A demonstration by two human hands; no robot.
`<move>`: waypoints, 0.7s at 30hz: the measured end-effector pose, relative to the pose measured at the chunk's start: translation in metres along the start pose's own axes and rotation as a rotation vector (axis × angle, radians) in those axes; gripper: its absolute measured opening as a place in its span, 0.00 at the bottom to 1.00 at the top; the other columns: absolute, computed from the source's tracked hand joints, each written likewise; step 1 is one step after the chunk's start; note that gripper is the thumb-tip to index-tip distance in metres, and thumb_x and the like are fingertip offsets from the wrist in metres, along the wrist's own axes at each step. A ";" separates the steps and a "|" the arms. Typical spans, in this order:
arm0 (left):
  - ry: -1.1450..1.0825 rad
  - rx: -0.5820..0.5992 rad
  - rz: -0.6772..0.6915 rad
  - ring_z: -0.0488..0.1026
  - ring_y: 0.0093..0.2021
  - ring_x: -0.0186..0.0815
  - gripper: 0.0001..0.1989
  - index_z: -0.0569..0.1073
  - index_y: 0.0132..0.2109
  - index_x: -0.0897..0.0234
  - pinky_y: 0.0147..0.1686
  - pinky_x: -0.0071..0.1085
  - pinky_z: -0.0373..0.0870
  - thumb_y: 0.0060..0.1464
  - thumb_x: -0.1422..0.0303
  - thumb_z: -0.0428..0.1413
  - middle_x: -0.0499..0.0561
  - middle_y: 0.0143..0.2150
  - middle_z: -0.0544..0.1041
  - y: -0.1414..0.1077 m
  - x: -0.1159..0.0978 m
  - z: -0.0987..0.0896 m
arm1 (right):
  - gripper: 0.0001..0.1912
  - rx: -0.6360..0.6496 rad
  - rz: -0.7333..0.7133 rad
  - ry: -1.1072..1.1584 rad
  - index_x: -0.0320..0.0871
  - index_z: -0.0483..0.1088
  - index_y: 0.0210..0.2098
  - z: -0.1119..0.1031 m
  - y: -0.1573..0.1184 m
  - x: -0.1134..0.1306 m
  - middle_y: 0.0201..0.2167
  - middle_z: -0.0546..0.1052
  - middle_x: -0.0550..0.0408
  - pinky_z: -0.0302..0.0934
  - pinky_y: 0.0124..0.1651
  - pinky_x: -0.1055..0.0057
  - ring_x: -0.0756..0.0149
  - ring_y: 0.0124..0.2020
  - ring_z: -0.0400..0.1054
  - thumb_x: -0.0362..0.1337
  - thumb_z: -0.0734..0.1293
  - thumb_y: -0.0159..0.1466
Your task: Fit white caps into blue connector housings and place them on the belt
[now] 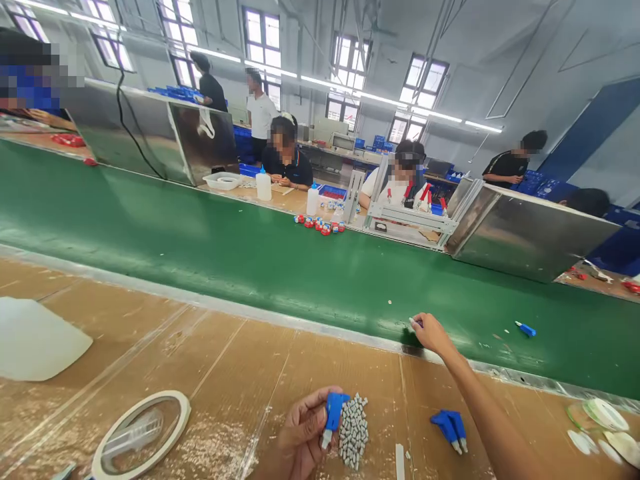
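My left hand (305, 430) grips a blue plastic piece (335, 410) with a pale tip pointing down, just left of a pile of small grey parts (353, 432) on the brown work surface. Over the near edge of the green belt (300, 267), my right hand (429, 331) is closed in a pinch; a small pale tip shows at its fingers, but what it belongs to is mostly hidden. Two blue pieces with pale tips (450, 427) lie on the surface beside my right forearm. Another blue piece (526, 329) rests on the belt at the right.
A tape roll (143, 437) and a pale sheet (35, 340) lie at the left. At the right is a round clear container (597, 415). Red and white parts (320, 225) sit at the belt's far edge, near white bottles (263, 185). Several people are across the belt.
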State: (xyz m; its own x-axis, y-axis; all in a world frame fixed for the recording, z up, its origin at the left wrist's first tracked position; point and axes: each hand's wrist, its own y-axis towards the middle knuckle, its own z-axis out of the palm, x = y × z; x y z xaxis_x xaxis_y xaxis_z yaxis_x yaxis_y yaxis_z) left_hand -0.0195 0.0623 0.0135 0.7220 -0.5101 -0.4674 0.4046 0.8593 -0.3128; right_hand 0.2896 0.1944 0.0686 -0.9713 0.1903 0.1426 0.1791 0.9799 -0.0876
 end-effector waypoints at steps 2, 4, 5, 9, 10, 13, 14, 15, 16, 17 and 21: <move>-0.031 -0.027 0.010 0.71 0.26 0.28 0.23 0.81 0.42 0.68 0.27 0.22 0.70 0.37 0.64 0.74 0.52 0.31 0.78 0.001 -0.011 0.001 | 0.07 0.090 -0.128 0.035 0.41 0.73 0.45 0.001 -0.032 -0.006 0.44 0.79 0.52 0.70 0.49 0.60 0.59 0.44 0.74 0.35 0.65 0.69; -0.063 -0.030 0.015 0.70 0.25 0.27 0.25 0.81 0.42 0.69 0.26 0.21 0.69 0.34 0.64 0.75 0.50 0.29 0.77 0.003 -0.021 0.002 | 0.08 0.139 -0.218 0.057 0.42 0.74 0.42 0.005 -0.068 -0.011 0.41 0.79 0.52 0.69 0.50 0.63 0.57 0.45 0.74 0.33 0.63 0.68; -0.076 -0.028 0.011 0.70 0.24 0.26 0.26 0.81 0.41 0.69 0.25 0.20 0.68 0.32 0.65 0.75 0.50 0.28 0.76 0.004 -0.024 0.002 | 0.10 0.150 -0.242 0.063 0.43 0.74 0.43 0.007 -0.084 -0.014 0.42 0.78 0.50 0.68 0.51 0.62 0.56 0.46 0.74 0.34 0.60 0.69; -0.093 -0.018 0.005 0.70 0.24 0.25 0.25 0.82 0.40 0.69 0.25 0.18 0.68 0.32 0.66 0.75 0.50 0.27 0.77 0.004 -0.023 0.005 | 0.13 0.178 -0.292 0.060 0.47 0.76 0.43 0.014 -0.122 -0.014 0.44 0.79 0.46 0.67 0.51 0.57 0.50 0.47 0.74 0.36 0.60 0.66; -0.090 -0.009 0.004 0.71 0.24 0.25 0.24 0.82 0.40 0.69 0.25 0.18 0.67 0.33 0.66 0.75 0.50 0.27 0.77 0.003 -0.020 0.005 | 0.13 0.169 -0.306 0.055 0.48 0.76 0.42 0.013 -0.126 -0.012 0.43 0.79 0.46 0.67 0.50 0.57 0.49 0.46 0.74 0.37 0.61 0.64; -0.077 0.034 -0.010 0.71 0.24 0.26 0.23 0.82 0.41 0.70 0.24 0.19 0.67 0.35 0.65 0.74 0.51 0.28 0.77 0.002 -0.010 0.004 | 0.14 0.075 -0.330 0.065 0.46 0.76 0.44 0.009 -0.132 0.004 0.44 0.78 0.43 0.67 0.47 0.54 0.47 0.44 0.73 0.40 0.62 0.64; -0.072 0.048 -0.014 0.71 0.24 0.26 0.23 0.81 0.42 0.70 0.25 0.19 0.68 0.37 0.65 0.74 0.51 0.28 0.77 0.002 -0.007 0.003 | 0.15 0.043 -0.321 0.094 0.45 0.75 0.46 0.007 -0.135 0.011 0.44 0.78 0.42 0.68 0.46 0.54 0.48 0.43 0.73 0.41 0.61 0.64; -0.068 0.060 -0.016 0.71 0.25 0.26 0.23 0.81 0.42 0.70 0.26 0.20 0.68 0.38 0.65 0.73 0.52 0.29 0.77 0.002 -0.004 0.002 | 0.16 0.027 -0.308 0.138 0.45 0.75 0.46 0.007 -0.139 0.018 0.43 0.78 0.42 0.68 0.44 0.56 0.49 0.42 0.74 0.42 0.60 0.66; -0.065 0.068 -0.017 0.72 0.25 0.27 0.22 0.81 0.43 0.71 0.27 0.20 0.69 0.40 0.65 0.73 0.52 0.29 0.78 0.001 -0.002 0.001 | 0.16 0.033 -0.291 0.193 0.46 0.75 0.45 0.008 -0.145 0.026 0.41 0.79 0.44 0.68 0.43 0.58 0.51 0.39 0.75 0.43 0.58 0.67; -0.066 0.073 -0.020 0.72 0.26 0.27 0.22 0.81 0.43 0.71 0.27 0.20 0.69 0.40 0.65 0.72 0.53 0.30 0.78 0.001 0.000 0.000 | 0.16 0.050 -0.278 0.250 0.47 0.75 0.43 0.009 -0.151 0.033 0.38 0.80 0.47 0.68 0.40 0.60 0.53 0.37 0.75 0.45 0.58 0.68; -0.089 0.102 -0.064 0.73 0.25 0.26 0.20 0.82 0.42 0.70 0.27 0.19 0.69 0.40 0.65 0.73 0.54 0.29 0.79 -0.003 0.003 0.000 | 0.14 0.045 -0.317 0.414 0.50 0.75 0.36 0.020 -0.176 0.056 0.32 0.81 0.54 0.67 0.35 0.67 0.59 0.31 0.75 0.46 0.60 0.69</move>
State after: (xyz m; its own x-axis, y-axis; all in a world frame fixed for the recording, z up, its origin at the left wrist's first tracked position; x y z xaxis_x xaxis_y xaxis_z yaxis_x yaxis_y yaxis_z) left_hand -0.0187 0.0582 0.0132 0.7380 -0.5623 -0.3731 0.5029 0.8269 -0.2516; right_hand 0.2007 0.0311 0.0720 -0.8318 -0.0992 0.5462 -0.1297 0.9914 -0.0175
